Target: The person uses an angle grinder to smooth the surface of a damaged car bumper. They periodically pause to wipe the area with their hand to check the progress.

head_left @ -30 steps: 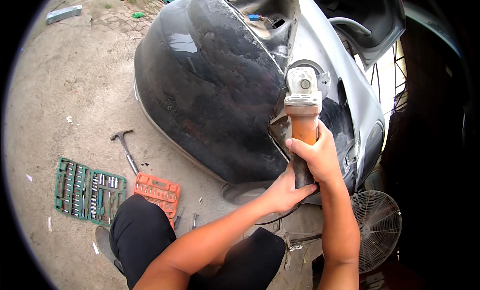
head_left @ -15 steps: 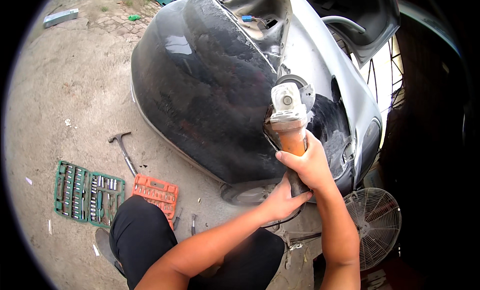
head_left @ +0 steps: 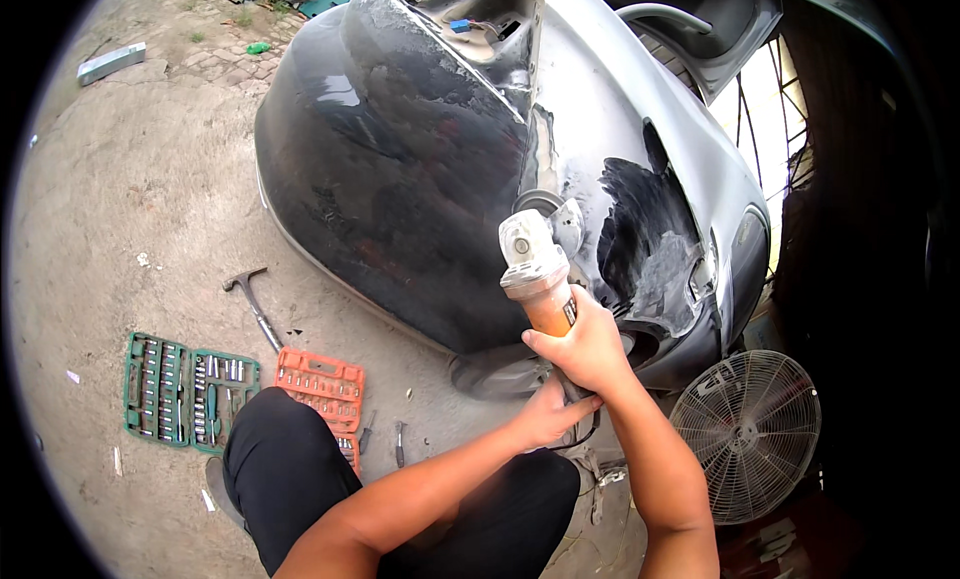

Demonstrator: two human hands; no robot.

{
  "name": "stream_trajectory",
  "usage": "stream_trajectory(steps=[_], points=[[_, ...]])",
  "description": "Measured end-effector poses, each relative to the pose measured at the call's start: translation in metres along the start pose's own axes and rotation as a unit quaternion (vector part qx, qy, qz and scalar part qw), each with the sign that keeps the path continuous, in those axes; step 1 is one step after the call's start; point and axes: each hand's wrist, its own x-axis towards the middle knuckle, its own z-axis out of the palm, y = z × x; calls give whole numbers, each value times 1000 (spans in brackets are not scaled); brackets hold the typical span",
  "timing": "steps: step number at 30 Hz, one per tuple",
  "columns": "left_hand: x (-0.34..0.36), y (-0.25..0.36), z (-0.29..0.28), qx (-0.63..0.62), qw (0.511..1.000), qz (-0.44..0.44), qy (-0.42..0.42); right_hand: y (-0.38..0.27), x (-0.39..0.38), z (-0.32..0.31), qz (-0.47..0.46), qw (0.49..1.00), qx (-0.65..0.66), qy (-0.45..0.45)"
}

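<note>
An orange angle grinder [head_left: 537, 279] with a dusty pale head is held at the car's body seam. My right hand [head_left: 585, 344] is closed round its orange body, thumb across the front. My left hand [head_left: 550, 414] is closed round the lower end of the grinder, where the cord comes out. The grinder's disc lies at or just over the seam between the scuffed dark panel [head_left: 390, 209] and the silver fender [head_left: 590, 109]; I cannot tell if it touches. A dark, scraped patch [head_left: 640, 229] is on the silver side.
A green socket case [head_left: 160, 379], an orange tool case [head_left: 315, 379] and a claw hammer [head_left: 255, 304] lie on the ground at left. A wire fan [head_left: 740, 429] stands at lower right. An opened panel [head_left: 690, 49] hangs at top right. My knees are at the bottom.
The grinder and both my hands have moved down and to the left along the seam, uncovering more of the silver panel and the dark patch. My grip looks the same.
</note>
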Motion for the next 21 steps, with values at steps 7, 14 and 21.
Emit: stream_trajectory(steps=[7, 14, 21], points=[[-8, 7, -10, 158, 984, -73, -28, 38, -27, 3, 0, 974, 210, 81], [-19, 21, 6, 414, 900, -133, -29, 64, -64, -1, 27, 911, 404, 75], [-21, 13, 11, 434, 884, -172, -30, 82, -63, 5, 47, 876, 466, 114]])
